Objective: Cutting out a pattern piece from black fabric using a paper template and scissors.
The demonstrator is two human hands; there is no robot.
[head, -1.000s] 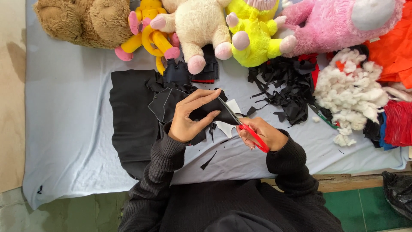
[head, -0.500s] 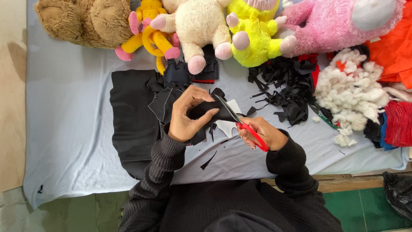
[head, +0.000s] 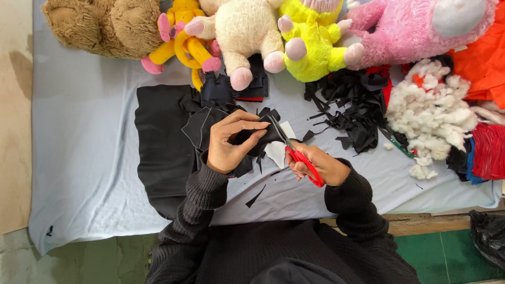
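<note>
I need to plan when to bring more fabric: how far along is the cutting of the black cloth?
Some is done: a heap of black scraps lies right of the work and cut black pieces lie by the left hand. In hand: the left hand holds a small black piece while the right hand works red-handled scissors into it. Left: a large uncut black cloth spreads over the grey sheet.

Left hand (head: 227,144) pinches a small black fabric piece (head: 261,138) — right hand (head: 315,164) grips red-handled scissors (head: 299,158), blades at the fabric — plush toys (head: 247,31) line the grey sheet (head: 79,158)
</note>
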